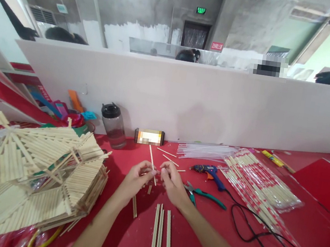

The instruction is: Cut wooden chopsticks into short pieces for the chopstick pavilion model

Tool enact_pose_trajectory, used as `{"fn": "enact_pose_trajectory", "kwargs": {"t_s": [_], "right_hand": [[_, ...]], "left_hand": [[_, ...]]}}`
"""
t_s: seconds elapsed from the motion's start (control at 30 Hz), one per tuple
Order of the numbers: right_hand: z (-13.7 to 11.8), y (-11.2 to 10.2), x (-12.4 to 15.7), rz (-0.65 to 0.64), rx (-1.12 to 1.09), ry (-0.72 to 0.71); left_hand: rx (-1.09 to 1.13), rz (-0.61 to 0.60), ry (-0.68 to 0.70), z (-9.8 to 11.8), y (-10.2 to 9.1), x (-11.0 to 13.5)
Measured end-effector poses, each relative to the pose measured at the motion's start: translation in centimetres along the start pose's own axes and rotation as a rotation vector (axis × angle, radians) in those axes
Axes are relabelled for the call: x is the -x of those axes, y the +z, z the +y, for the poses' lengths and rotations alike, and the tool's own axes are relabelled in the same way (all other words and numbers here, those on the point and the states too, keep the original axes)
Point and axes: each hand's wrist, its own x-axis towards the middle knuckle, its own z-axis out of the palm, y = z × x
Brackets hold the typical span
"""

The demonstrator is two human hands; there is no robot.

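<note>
Together, hands (154, 179) pinching stick (152, 163)

1. The model (41, 171) sits on the table (307, 225) at the near left.
2. The bottle (113, 126) stands far behind the model, by the wall (187, 98); the phone (149, 137) lies just right of it.
3. The left hand (135, 180) and right hand (173, 186) meet mid-table, with a stick (152, 162) at the left fingertips.
4. Cut sticks (160, 231) lie side by side, near of the hands.
5. The pliers (204, 194) lie just right of the right hand, with the glue gun (209, 172) farther behind them.
6. The chopstick packs (261, 184) lie right of the gun, and its cable (260, 235) runs near of them.
</note>
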Motion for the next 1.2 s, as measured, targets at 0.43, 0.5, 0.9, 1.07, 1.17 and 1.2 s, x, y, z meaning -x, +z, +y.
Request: {"fn": "enact_pose_trajectory", "kwargs": {"t_s": [0.43, 0.5, 0.9, 1.07, 1.17, 1.2], "right_hand": [[-2.4, -5.9, -2.4, -0.208, 0.268, -0.105], [-3.1, -7.2, -2.6, -0.242, 0.340, -0.111], [0.5, -19.5, -2.1, -0.279, 1.379, 0.527], [1.6, -20.9, -2.2, -0.349, 1.343, 0.685], [2.3, -21.3, -2.3, -0.366, 1.324, 0.700], [2.5, -21.4, -2.3, -0.364, 1.315, 0.703]], "left_hand": [[-0.029, 0.022, -0.006, 0.2, 0.1, 0.1], [-0.058, 0.018, -0.007, 0.2, 0.1, 0.1], [-0.027, -0.027, -0.036, 0.2, 0.2, 0.2], [-0.021, -0.023, -0.057, 0.3, 0.2, 0.2], [-0.023, -0.028, -0.061, 0.1, 0.1, 0.1], [-0.023, -0.032, -0.061, 0.0, 0.1, 0.1]]}}
